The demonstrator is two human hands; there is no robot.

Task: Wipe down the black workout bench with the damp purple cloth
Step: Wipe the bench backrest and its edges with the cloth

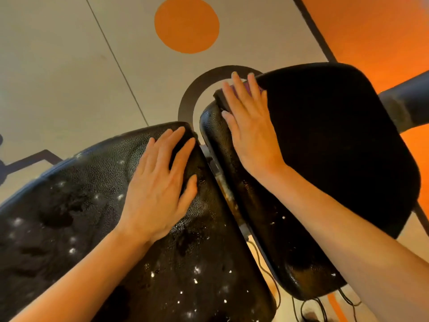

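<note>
The black workout bench fills the lower frame as two padded sections: a textured left pad (81, 205) flecked with white specks and wet patches, and a right pad (325, 135) that is darker and smoother. My left hand (160, 187) lies flat on the left pad near its upper right corner, fingers spread, holding nothing. My right hand (250, 126) presses flat on the upper left corner of the right pad. The purple cloth (246, 88) is under it and shows only as a small strip between the fingers.
A narrow gap (222, 182) with metal frame parts separates the two pads. A dark frame tube (404, 101) juts out at right. Cables (308, 307) lie on the floor below. The beige floor has an orange circle (186, 24) and an orange zone (371, 31).
</note>
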